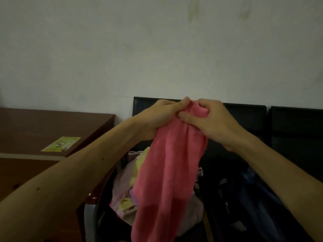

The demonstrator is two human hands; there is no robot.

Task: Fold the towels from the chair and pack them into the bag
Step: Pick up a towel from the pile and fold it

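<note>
A pink towel (167,172) hangs down in front of me, bunched at its top edge. My left hand (157,119) and my right hand (213,119) grip that top edge side by side, held up at the height of the chair back. Beneath the towel a heap of pale pink and yellow towels (125,186) lies on the seat of the black chair (244,119). To the right on the seat sits a dark blue and black bag (253,198), dim and hard to make out.
A brown wooden desk (43,130) with a green sticker (61,144) stands close on the left. The chair's grey metal armrest (90,215) rises beside it. A second black chair back (297,130) is at the far right. A pale wall is behind.
</note>
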